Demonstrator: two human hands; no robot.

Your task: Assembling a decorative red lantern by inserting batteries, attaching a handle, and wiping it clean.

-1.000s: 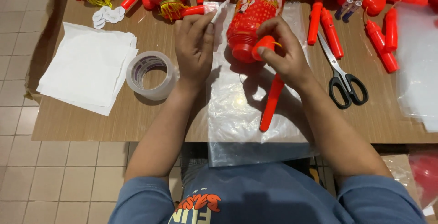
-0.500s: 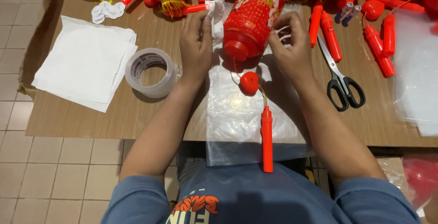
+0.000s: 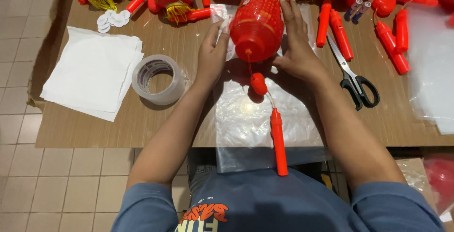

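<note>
Gripping a red lantern (image 3: pixel 257 24) at 12 o'clock, both hands' fingers now clasp its sides; the left hand (image 3: pixel 213 55) and right hand (image 3: pixel 298 52) have released the red handle (image 3: pixel 278 140), which dangles toward 6 o'clock over the plastic bag (image 3: pixel 246 118).

A wooden table (image 3: pixel 94 123) carries white paper sheets (image 3: pixel 90 73) at left, a tape roll (image 3: pixel 158 78), a clear plastic bag (image 3: pixel 265 118) at centre, and scissors (image 3: pixel 354 78) at right.

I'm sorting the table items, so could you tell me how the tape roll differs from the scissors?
The tape roll is a pale clear ring lying left of the left hand; the scissors are long, metal-bladed with black handles, lying right of the right hand. Both rest untouched on the table.
</note>
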